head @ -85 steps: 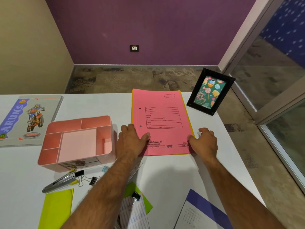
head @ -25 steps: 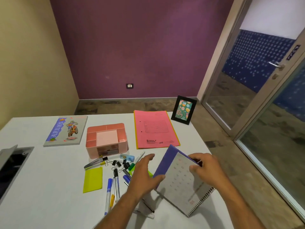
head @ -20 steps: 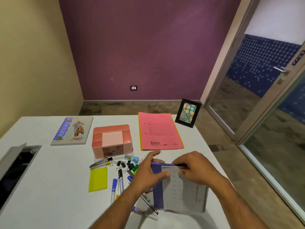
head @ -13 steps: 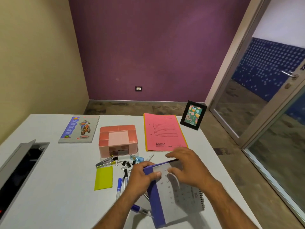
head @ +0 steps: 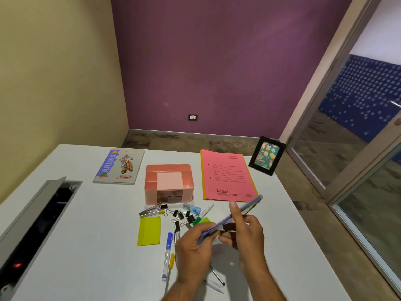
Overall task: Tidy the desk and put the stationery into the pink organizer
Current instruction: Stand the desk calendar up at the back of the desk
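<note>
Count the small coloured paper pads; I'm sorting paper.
2: yellow pad left of the pens; green pad past the left hand, partly hidden. More may be covered.

The bench (head: pixel 86 224) is smooth, matt white. The pink organizer (head: pixel 169 183) looks like satin plastic; the pink folder (head: pixel 227 177) is matt card. The stapler (head: pixel 150 212) shows shiny metal, the picture frame (head: pixel 267 155) glossy black.

One pink plastic organizer (head: pixel 169 183), one pink paper folder (head: pixel 227 177), one black picture frame (head: pixel 267 156), one motorbike-cover notebook (head: pixel 119 167), one yellow-green sticky pad (head: pixel 149 230), one silver stapler (head: pixel 152 211), several black binder clips (head: pixel 179 215), uncountable; two hands.
</note>
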